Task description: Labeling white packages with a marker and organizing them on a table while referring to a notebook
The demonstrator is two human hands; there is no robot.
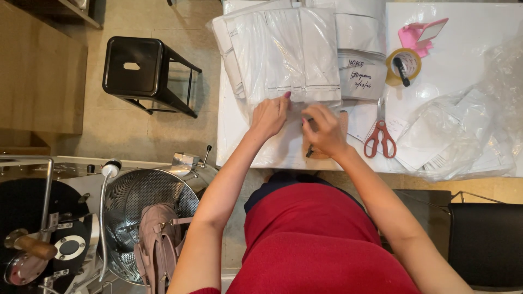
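On the white counter (463,32), the left hand (268,116) lies flat with fingers spread narrow on the lower edge of a fanned stack of white pouches (283,49), while the right hand (322,132), at its 3 o'clock, is curled around a dark pen (309,153). Red scissors (379,136) lie at 3 o'clock of the right hand, and a tape roll (403,66) at 1 o'clock holds a black marker (401,71). At 7 o'clock a steel colander (136,196) holds a mauve bag (158,245).

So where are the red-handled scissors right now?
The scissors lie on the white table, just right of the right hand, below the tape roll.
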